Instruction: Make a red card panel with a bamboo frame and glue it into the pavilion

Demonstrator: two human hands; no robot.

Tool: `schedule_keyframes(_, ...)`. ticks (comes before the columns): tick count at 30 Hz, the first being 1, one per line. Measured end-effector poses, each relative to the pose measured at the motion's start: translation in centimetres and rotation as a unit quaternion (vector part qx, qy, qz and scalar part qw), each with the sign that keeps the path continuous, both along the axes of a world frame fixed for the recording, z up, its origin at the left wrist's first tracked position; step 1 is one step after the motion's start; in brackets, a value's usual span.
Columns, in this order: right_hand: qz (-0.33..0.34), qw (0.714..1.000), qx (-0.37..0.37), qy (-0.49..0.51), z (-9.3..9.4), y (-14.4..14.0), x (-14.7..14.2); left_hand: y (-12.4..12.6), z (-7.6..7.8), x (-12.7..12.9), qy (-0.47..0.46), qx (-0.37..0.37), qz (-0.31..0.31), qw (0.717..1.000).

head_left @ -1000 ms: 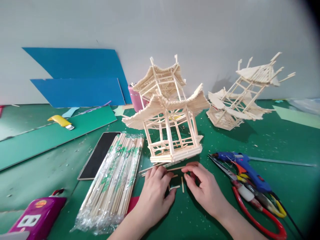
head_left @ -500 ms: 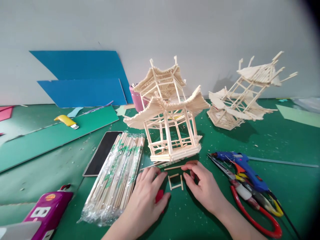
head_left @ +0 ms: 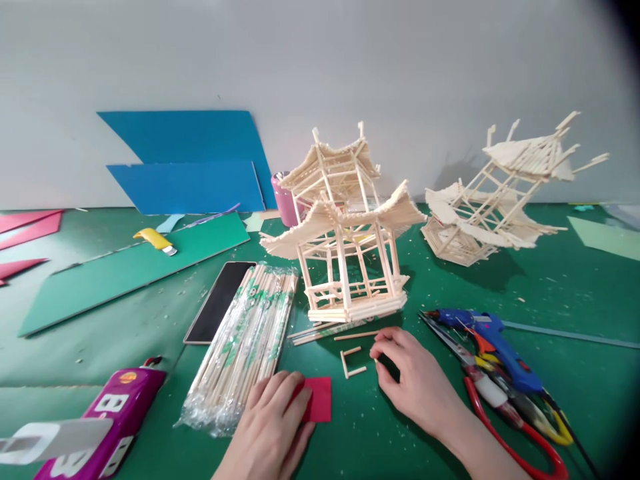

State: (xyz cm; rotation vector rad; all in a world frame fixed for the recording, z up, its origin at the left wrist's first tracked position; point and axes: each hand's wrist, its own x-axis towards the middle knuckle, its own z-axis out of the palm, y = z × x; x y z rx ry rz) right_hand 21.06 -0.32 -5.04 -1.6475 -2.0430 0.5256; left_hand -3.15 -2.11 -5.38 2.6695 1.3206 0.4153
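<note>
A: Where are the hands?
B: Left hand [head_left: 270, 427] lies flat, open, on the red card [head_left: 316, 399]; right hand [head_left: 413, 377] pinches a short stick at three o'clock of the U-shaped stick frame [head_left: 352, 362].
A: Which step is this?
B: Probably closing the frame; careful alignment needed.

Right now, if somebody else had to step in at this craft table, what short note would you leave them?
Left hand: flat on the red paper square, beside the wrapped bundle of sticks; grip holds nothing.
Right hand: fingertips pinching a short stick beside the small stick frame.
The frame lies flat on the green mat, three sides in place, the right side open.
Loose sticks lie before the upright stick pavilion; a second pavilion leans behind.
Glue gun and red-handled scissors sit to the right.
Left: close the frame.
</note>
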Motion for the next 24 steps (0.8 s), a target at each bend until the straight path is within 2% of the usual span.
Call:
schedule_keyframes(3, -0.016, 1.000, 0.003, 0.000, 0.0, 0.1, 0.5, 0.5, 0.1, 0.0, 0.027, 0.022, -0.018, 0.999)
schedule_keyframes(7, -0.024, 1.000, 0.011, 0.015, -0.3, 0.3, 0.8, 0.8, -0.1, 0.2, 0.116, 0.104, -0.076, 0.985)
schedule_keyframes(9, -0.026, 0.999, 0.020, 0.032, -0.6, 0.4, 0.8, 0.7, -0.6, 0.5, 0.130, 0.140, -0.091, 0.977)
schedule_keyframes(11, -0.030, 0.998, 0.032, 0.053, -0.7, 0.3, 0.7, 0.7, -1.0, 0.8, 0.090, 0.177, -0.047, 0.979)
schedule_keyframes(13, -0.033, 0.996, 0.046, 0.073, -0.6, 0.2, 0.6, 0.7, -0.9, 1.1, 0.039, 0.182, -0.053, 0.981)
schedule_keyframes(15, -0.018, 0.993, 0.052, 0.105, -0.2, -0.1, 0.4, 0.5, -0.1, 1.5, -0.019, 0.091, -0.068, 0.993)
schedule_keyframes(16, 0.002, 0.990, 0.048, 0.133, 0.1, -0.3, 0.3, 0.4, 0.5, 1.8, -0.086, 0.062, -0.061, 0.993)
schedule_keyframes(19, 0.091, 0.964, 0.002, 0.249, 1.0, -0.9, -0.4, 0.0, 2.5, 3.1, -0.218, -0.128, -0.001, 0.968)
schedule_keyframes(21, 0.135, 0.942, -0.032, 0.306, 1.4, -1.2, -0.9, 0.0, 3.5, 4.2, -0.273, -0.279, 0.057, 0.919)
schedule_keyframes(22, 0.141, 0.937, -0.041, 0.317, 1.4, -1.2, -1.2, 0.1, 3.8, 4.7, -0.300, -0.361, 0.085, 0.879)
schedule_keyframes(24, 0.118, 0.941, -0.049, 0.313, 1.4, -1.2, -1.5, 0.6, 4.2, 5.7, -0.374, -0.504, 0.117, 0.770)
